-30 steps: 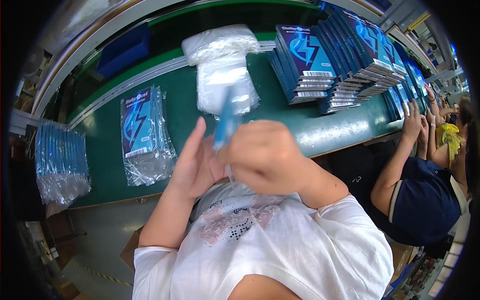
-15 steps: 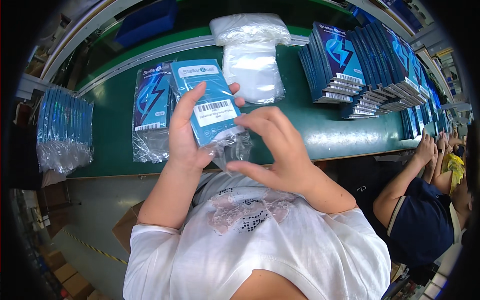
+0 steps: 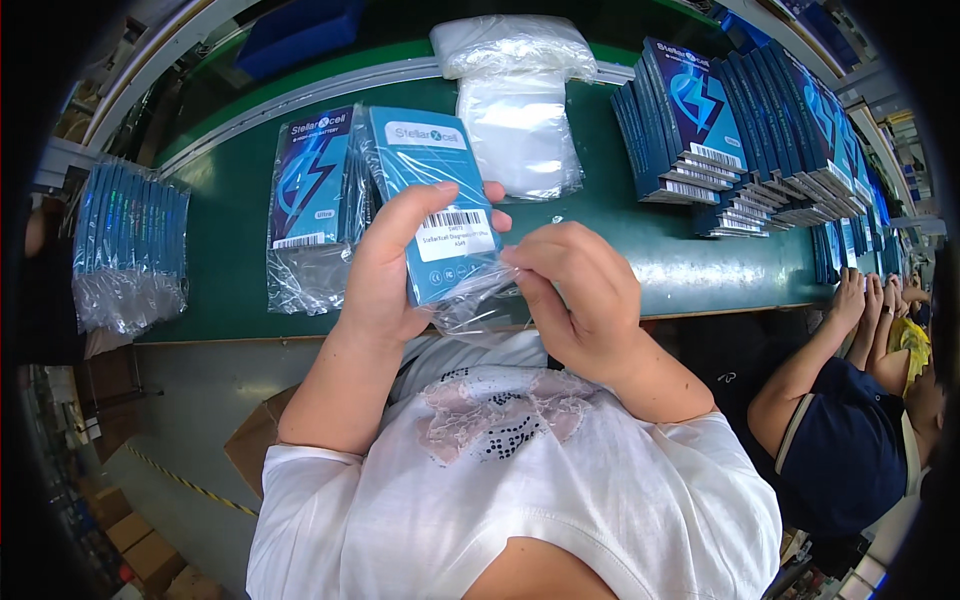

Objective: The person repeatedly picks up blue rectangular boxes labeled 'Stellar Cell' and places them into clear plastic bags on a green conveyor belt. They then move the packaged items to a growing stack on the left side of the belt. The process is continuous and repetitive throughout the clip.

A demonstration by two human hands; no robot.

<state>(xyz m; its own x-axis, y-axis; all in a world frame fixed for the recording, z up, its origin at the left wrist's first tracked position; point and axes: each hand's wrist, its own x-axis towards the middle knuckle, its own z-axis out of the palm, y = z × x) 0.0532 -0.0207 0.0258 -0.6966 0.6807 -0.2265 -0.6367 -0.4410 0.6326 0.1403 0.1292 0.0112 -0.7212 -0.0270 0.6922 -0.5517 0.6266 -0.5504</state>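
Blue box (image 3: 455, 243) sits gripped in the left hand (image 3: 388, 255), thumb across its front. The right hand (image 3: 588, 290) pinches the clear bag (image 3: 470, 310) with thumb and finger nearly together.

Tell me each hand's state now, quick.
Left hand: closed around a blue box in a clear bag.
Right hand: closed, fingertips pinching the bag's loose end.

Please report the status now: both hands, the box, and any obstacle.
Left hand holding blue box, inside clear bag. Right hand pinching bag's loose end. Bagged boxes close by, on the left; no obstruction seen.
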